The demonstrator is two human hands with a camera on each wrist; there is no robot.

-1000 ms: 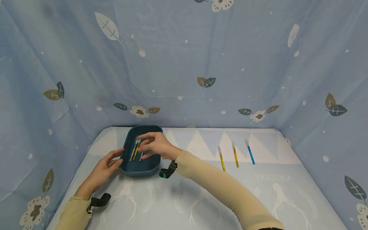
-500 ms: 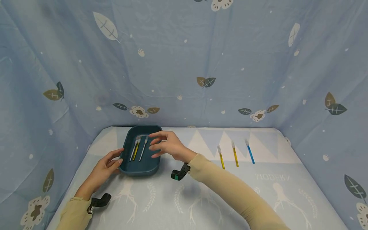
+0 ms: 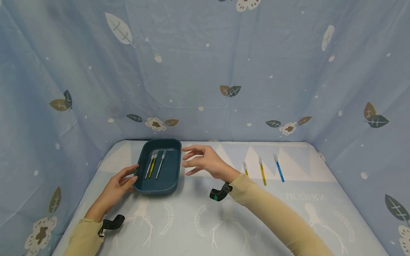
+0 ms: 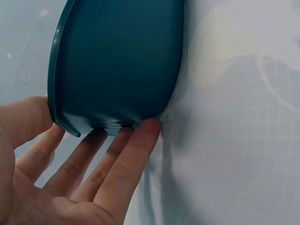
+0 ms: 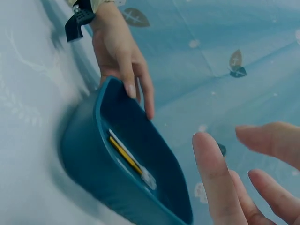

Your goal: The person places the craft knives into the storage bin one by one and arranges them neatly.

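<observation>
While the left hand (image 3: pixel 115 186) held the edge of the dark blue tray (image 3: pixel 169 176) in the head view, the right hand (image 3: pixel 209 161) hovered just beside the tray's right rim, its fingers parted and loosely bent, with only air between them. Three slim capped sticks lay in the tray: a silver stick (image 3: pixel 148 168) and a yellow stick (image 3: pixel 152 167) close together toward its left wall, and a second silver stick (image 3: pixel 160 165) nearer its middle, slightly apart from that pair. All three slanted much alike, clear tips toward the tray's far end. The counter (image 3: pixel 182 220), covered in pale printed cloth, carried the tray. Well to the right of the tray, three more lay in a loose row: a part-hidden yellow stick (image 3: pixel 245 168) nearest to it, lower end behind the right sleeve (image 3: pixel 272 217), then a fuller-seen yellow stick (image 3: pixel 262 171), then a blue stick (image 3: pixel 279 169) farthest from it. A blue curtain (image 3: pixel 192 71) with leaf prints hung beyond the tray.

In the left wrist view, the left thumb met the tray's rim while the other fingers touched the outside of its wall.

In the right wrist view, the left hand gripped the tray's far end. A silver shaft and a yellow one showed inside the tray, clear tips away from that hand. The right hand's fingers stood near the tray, spread from one another.
</observation>
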